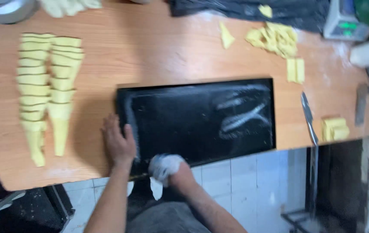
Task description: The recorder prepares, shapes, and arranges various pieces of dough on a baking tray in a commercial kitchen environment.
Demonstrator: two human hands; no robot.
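Down near the front edge of the orange-brown wooden table (171, 51) lies a flat black rectangular baking tray (197, 116), dusted with white smears; the left hand (119, 142) rests palm-down at the tray's left rim, fingers stretched out and held loosely side by side, fingertips touching the rim; the right hand (167, 167) is closed round a crumpled white cloth (163, 165) at the tray's near edge, its fingers hidden under the wad, so how they lie I cannot tell. Well to the left, two rows of pale yellow triangular dough pieces (48, 86) lie overlapping along the table; towards the far right sits a loose heap of yellow dough scraps (275, 39), with a small stack of yellow dough rectangles (334, 128) near the right edge; just beside the tray's right side lies a steel-bladed knife (308, 118), its point away from the person; a white kitchen scale (344, 21) stands at the far right corner.
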